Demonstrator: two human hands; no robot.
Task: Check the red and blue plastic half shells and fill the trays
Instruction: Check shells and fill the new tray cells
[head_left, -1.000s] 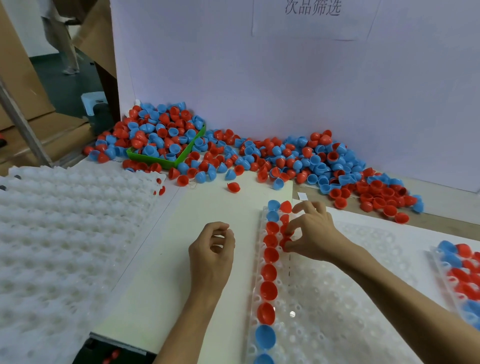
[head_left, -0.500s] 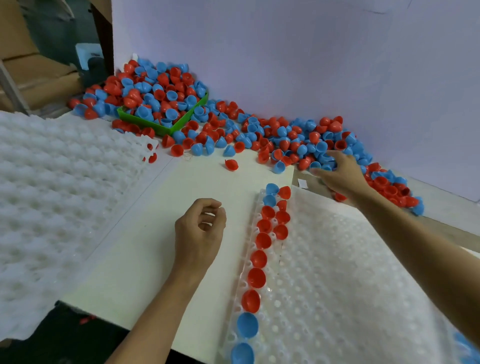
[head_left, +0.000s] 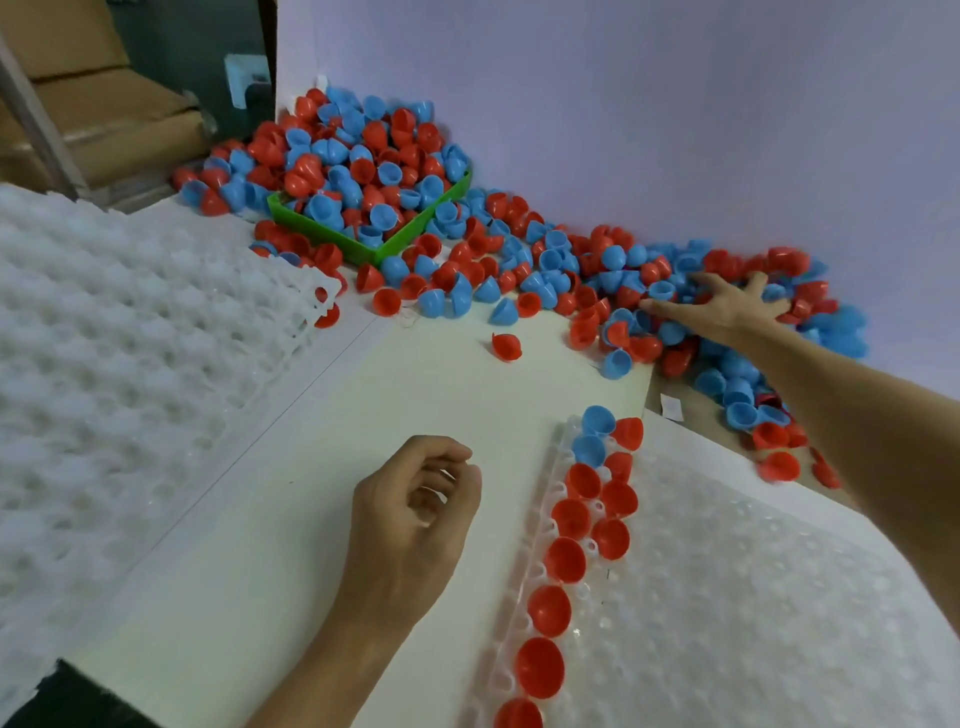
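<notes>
A long heap of red and blue half shells (head_left: 550, 260) lies along the white back wall. My right hand (head_left: 719, 306) is stretched out over the heap with fingers spread, touching the shells. My left hand (head_left: 415, 514) hovers over the white table, fingers loosely curled, holding nothing. A clear dimpled tray (head_left: 727, 597) lies at the lower right; its left columns hold red shells (head_left: 566, 558) and two blue ones (head_left: 592, 436) at the far end. A single red shell (head_left: 506, 346) lies loose on the table.
A green bin (head_left: 363, 244) overflowing with shells stands at the back left. A stack of white dimpled trays (head_left: 130, 364) fills the left side. Cardboard boxes (head_left: 104, 119) stand beyond the table's left corner. More shells (head_left: 769, 431) lie on the brown surface right of the tray.
My right hand left the tray's second column and reached out into the shell heap, then spread its fingers over it. The left hand stayed in place. The view tilted down and closer.
</notes>
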